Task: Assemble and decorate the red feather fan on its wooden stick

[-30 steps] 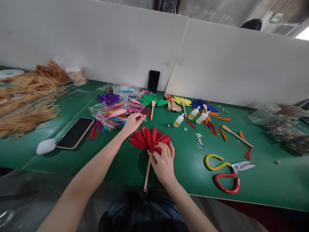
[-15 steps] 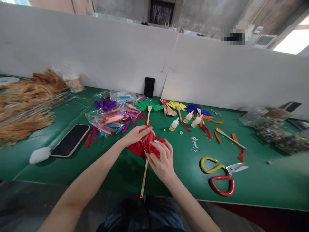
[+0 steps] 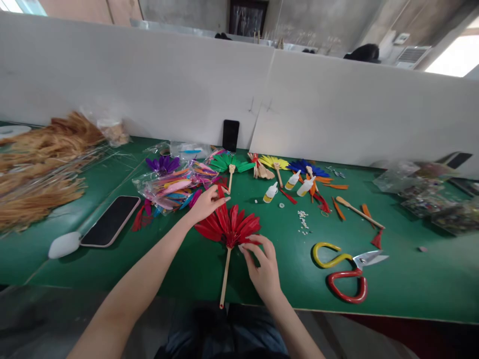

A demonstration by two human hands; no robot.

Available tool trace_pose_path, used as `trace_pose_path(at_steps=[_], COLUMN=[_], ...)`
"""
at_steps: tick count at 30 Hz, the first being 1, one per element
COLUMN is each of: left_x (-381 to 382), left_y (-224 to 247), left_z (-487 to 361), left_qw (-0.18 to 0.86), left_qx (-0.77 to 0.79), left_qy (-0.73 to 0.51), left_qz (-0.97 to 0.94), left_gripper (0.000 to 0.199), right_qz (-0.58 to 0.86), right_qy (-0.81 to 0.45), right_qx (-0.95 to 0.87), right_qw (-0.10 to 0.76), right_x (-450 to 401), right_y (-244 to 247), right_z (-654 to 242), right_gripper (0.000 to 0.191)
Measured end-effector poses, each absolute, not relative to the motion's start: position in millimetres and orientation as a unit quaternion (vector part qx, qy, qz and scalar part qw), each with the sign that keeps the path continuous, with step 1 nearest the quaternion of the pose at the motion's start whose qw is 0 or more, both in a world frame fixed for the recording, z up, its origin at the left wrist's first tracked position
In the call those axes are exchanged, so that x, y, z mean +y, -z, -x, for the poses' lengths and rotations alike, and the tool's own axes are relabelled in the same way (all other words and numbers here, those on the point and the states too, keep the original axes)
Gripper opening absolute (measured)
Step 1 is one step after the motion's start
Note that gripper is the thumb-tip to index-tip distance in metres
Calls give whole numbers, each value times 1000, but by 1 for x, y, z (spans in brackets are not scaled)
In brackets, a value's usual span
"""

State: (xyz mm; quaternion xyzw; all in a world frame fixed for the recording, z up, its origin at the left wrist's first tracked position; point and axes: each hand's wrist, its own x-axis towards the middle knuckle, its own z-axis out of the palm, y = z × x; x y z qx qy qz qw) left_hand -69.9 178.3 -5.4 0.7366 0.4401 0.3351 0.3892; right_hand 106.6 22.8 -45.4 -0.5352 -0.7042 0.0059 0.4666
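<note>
A red feather fan lies on the green table in front of me, its thin wooden handle pointing at the near edge. One red feather stands up longer than the others. At that feather's upper end is my left hand, its thumb and fingers closed about the tip. My right hand is beside the fan's lower right edge, fingers curved and apart, fingertips close to the lowest feathers. Whether those fingertips touch the feathers is hard to make out.
Yellow-and-red-handled scissors lie at right. Glue bottles, white beads and a wooden stick are behind them. Green, yellow and blue fans line the back. Left are bagged feathers, a phone and raffia-like strands.
Both hands have left the fan's centre, which now shows. My left hand moved up and left along the long feather; my right hand moved down and right, its fingers opening.
</note>
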Motion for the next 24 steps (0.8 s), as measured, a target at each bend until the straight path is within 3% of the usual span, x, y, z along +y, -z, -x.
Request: trace_pose_path(at_steps=[4, 10, 17, 24], left_x=[173, 168, 164, 162], left_y=[11, 11, 9, 7], left_z=[61, 57, 54, 55], left_qw=[364, 410, 445, 460], left_qx=[445, 421, 409, 401], left_qy=[-325, -298, -291, -277], left_qz=[-751, -752, -741, -743], left_gripper=[30, 31, 28, 27], right_qz=[523, 523, 550, 550], right_qy=[-39, -68, -83, -99], right_qx=[-717, -738, -757, -774], right_qw=[458, 421, 343, 297], right_x=[19, 19, 21, 23], right_y=[47, 49, 45, 43], right_z=[-104, -105, -104, -102], right_gripper=[14, 18, 65, 79])
